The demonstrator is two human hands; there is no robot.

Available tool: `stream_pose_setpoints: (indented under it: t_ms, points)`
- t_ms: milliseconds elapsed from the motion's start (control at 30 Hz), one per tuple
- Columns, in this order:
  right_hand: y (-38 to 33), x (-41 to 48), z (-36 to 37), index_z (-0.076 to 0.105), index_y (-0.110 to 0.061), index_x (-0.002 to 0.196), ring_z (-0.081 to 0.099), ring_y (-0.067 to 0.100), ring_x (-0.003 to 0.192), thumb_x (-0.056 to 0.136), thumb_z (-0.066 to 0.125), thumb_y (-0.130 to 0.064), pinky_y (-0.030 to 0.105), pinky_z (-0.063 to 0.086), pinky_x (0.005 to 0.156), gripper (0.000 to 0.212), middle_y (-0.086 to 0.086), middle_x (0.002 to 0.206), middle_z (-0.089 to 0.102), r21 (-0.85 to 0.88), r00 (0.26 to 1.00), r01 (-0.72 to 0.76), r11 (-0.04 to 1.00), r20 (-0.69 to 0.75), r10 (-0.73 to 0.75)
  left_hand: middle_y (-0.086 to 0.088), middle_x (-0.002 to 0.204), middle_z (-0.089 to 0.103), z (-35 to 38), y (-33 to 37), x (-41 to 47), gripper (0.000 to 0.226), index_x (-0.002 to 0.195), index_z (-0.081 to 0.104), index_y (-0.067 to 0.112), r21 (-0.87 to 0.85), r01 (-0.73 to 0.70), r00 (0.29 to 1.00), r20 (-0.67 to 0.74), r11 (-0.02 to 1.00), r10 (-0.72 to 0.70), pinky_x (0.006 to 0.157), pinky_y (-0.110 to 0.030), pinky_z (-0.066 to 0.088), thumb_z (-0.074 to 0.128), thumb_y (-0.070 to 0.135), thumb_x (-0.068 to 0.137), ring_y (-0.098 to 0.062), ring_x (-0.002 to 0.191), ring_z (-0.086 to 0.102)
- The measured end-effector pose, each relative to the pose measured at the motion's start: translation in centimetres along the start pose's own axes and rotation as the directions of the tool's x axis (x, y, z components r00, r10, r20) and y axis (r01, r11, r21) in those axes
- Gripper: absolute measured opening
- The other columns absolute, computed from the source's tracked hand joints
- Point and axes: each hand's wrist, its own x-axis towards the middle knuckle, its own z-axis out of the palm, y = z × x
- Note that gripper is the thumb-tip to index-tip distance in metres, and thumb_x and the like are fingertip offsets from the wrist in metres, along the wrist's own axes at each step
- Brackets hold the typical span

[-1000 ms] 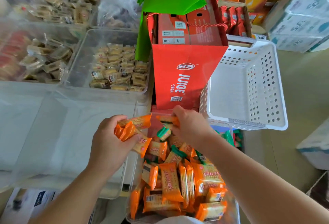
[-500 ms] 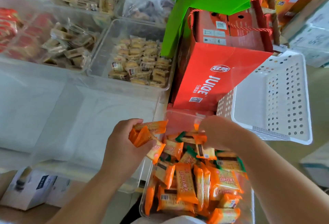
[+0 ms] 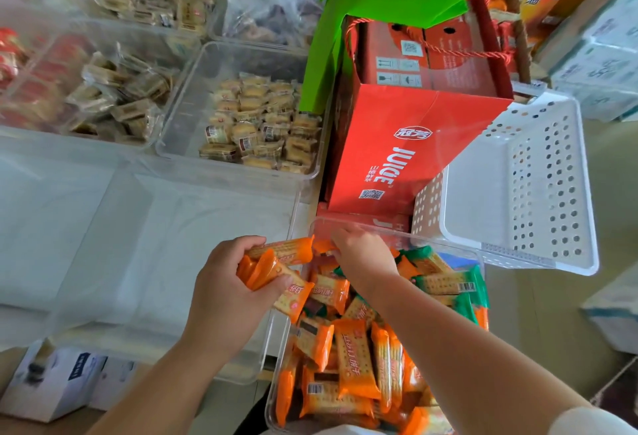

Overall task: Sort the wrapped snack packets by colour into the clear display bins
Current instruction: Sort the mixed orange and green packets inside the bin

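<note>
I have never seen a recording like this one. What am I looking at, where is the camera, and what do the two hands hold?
There is no machine here: a person works with bare hands, and one wide camera worn on the head looks down at them. The left hand grips a bundle of orange wrapped snack packets. The right hand reaches into a clear plastic bin of mixed orange and green wrapped packets, and its curled fingers seem to pinch one more orange packet. Left of it lies a larger clear bin. Farther back stand a red cardboard juice box, a white perforated plastic basket and clear bins of beige snacks.
</note>
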Motion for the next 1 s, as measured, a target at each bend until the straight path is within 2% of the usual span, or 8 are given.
stream_pose_setpoints:
  t_ms: [100, 233, 300, 433, 533, 633, 867, 1000]
  points:
    - [0.7, -0.5, 2.5, 0.062, -0.013, 0.104, 0.063, 0.029, 0.074, 0.086, 0.06, 0.003, 0.034, 0.049, 0.055, 0.024, 0.001, 0.112, 0.055, -0.006, 0.999, 0.01, 1.0, 0.053, -0.01, 0.023, 0.11, 0.056, 0.0, -0.1, -0.1, 0.057, 0.119, 0.054, 0.043, -0.001, 0.008, 1.0, 0.005, 1.0, -0.008, 0.069, -0.013, 0.049, 0.086, 0.038, 0.073, -0.001, 0.094, 0.061]
    - [1.5, -1.1, 3.4, 0.064, -0.02, 0.118, 0.065, 0.025, 0.088, 0.09, 0.061, -0.006, 0.036, 0.058, 0.069, 0.031, -0.004, 0.122, 0.058, 0.02, 0.999, 0.019, 1.0, 0.027, -0.019, 0.026, 0.112, 0.053, 0.1, 0.1, -0.1, 0.058, 0.12, 0.051, 0.046, 0.026, -0.003, 1.0, 0.03, 1.0, 0.002, 0.072, -0.016, 0.053, 0.085, 0.04, 0.074, -0.001, 0.096, 0.06]
    - [2.1, -1.9, 3.1, 0.065, -0.019, 0.117, 0.06, 0.026, 0.092, 0.09, 0.064, -0.012, 0.037, 0.056, 0.069, 0.028, 0.0, 0.114, 0.057, 0.038, 0.997, 0.019, 0.999, -0.081, -0.016, 0.026, 0.112, 0.053, 0.3, 0.3, -0.2, 0.058, 0.121, 0.05, 0.045, 0.037, -0.003, 0.999, 0.044, 0.999, 0.002, 0.074, -0.019, 0.056, 0.085, 0.04, 0.074, -0.002, 0.098, 0.06]
    - [2.6, -3.2, 2.8, 0.062, -0.016, 0.085, 0.059, 0.025, 0.079, 0.086, 0.073, -0.028, 0.034, 0.05, 0.062, 0.017, 0.0, 0.084, 0.062, 0.059, 0.975, -0.025, 0.998, -0.219, 0.037, 0.025, 0.113, 0.053, 0.6, 0.3, -0.5, 0.06, 0.123, 0.051, 0.042, 0.062, -0.022, 0.998, 0.059, 0.998, 0.018, 0.075, -0.019, 0.056, 0.084, 0.04, 0.074, -0.004, 0.099, 0.06]
    - [2.3, -3.1, 3.0, 0.071, -0.018, 0.103, 0.055, 0.022, 0.106, 0.089, 0.065, -0.047, 0.036, 0.05, 0.092, 0.033, -0.002, 0.103, 0.064, 0.035, 1.0, 0.031, 0.999, -0.007, -0.031, 0.023, 0.114, 0.053, 0.5, 0.2, -0.7, 0.06, 0.125, 0.052, 0.039, 0.071, -0.018, 0.998, 0.054, 0.997, 0.014, 0.077, -0.021, 0.056, 0.084, 0.041, 0.074, -0.008, 0.1, 0.06]
    - [2.2, -3.0, 3.4, 0.05, -0.024, 0.141, 0.042, 0.022, 0.133, 0.086, 0.053, -0.069, 0.042, 0.03, 0.115, 0.071, -0.004, 0.138, 0.052, -0.047, 0.97, -0.043, 0.998, 0.237, 0.053, 0.023, 0.113, 0.054, 0.3, 0.1, -0.7, 0.06, 0.124, 0.054, 0.039, 0.065, -0.01, 0.999, 0.043, 0.998, 0.008, 0.074, -0.017, 0.053, 0.085, 0.039, 0.073, -0.006, 0.098, 0.06]
    - [1.1, -0.6, 2.0, 0.054, -0.02, 0.131, 0.043, 0.028, 0.125, 0.074, 0.054, -0.074, 0.047, 0.031, 0.107, 0.079, 0.004, 0.128, 0.059, -0.271, 0.848, 0.01, 0.962, 0.512, 0.136, 0.023, 0.111, 0.056, 0.1, -0.1, -0.8, 0.056, 0.12, 0.054, 0.041, 0.04, 0.009, 0.999, 0.033, 0.999, -0.01, 0.065, -0.008, 0.046, 0.086, 0.035, 0.074, 0.001, 0.094, 0.06]
    - [0.2, 0.1, 2.5, 0.034, -0.028, 0.149, 0.042, 0.032, 0.127, 0.07, 0.056, -0.074, 0.048, 0.03, 0.106, 0.094, 0.004, 0.133, 0.057, -0.314, 0.806, 0.091, 0.945, 0.58, 0.115, 0.022, 0.112, 0.056, 0.1, -0.2, -0.8, 0.056, 0.12, 0.054, 0.042, 0.031, 0.013, 0.999, 0.029, 0.999, -0.013, 0.066, -0.01, 0.047, 0.086, 0.036, 0.074, -0.001, 0.095, 0.061]
